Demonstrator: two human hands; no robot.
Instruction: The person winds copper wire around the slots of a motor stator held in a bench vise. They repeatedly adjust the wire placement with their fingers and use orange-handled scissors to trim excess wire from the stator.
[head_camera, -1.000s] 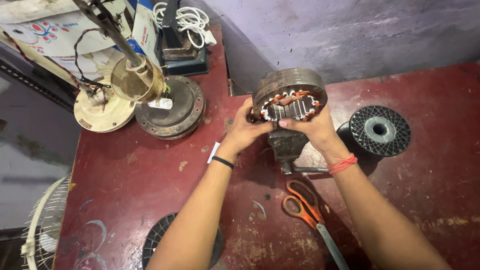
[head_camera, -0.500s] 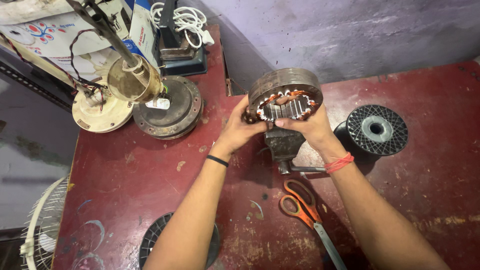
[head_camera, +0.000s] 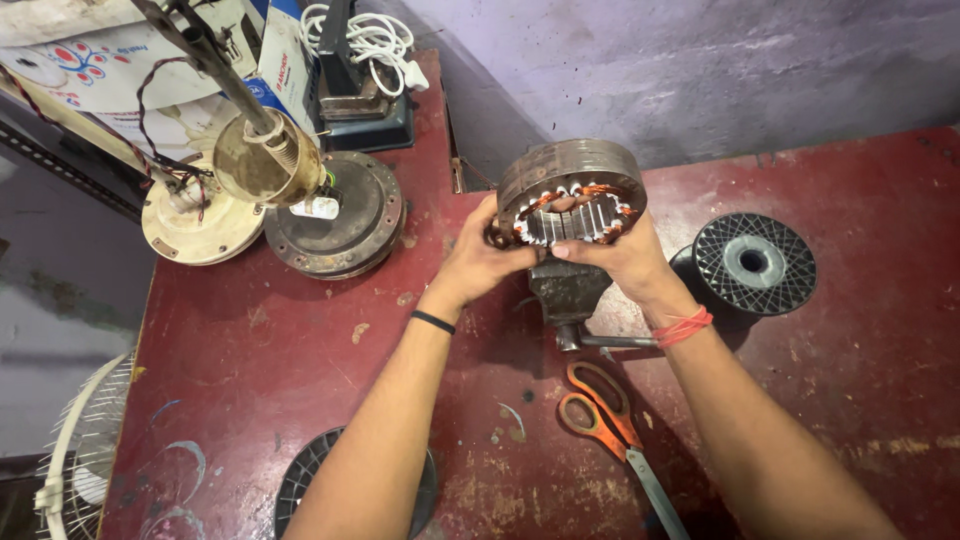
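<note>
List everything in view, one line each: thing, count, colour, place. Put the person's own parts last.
motor stator: 1, grey metal ring with copper windings, held up over the vise
bench vise: 1, dark grey, mid-table under the stator
scissors: 1, orange handles, table in front of the vise
black spool: 1, black, table right of the hands
black disc: 1, black, bottom edge, partly under the left arm
motor housings: 2, one rusty brown, one cream, far left of the table
white cord: 1, white, coiled at top
fan guard: 1, white, lower left, off the table
table: 1, worn red
left hand: 1, black wristband, grips the stator's left side
right hand: 1, red wristband, grips the stator's right side
</note>
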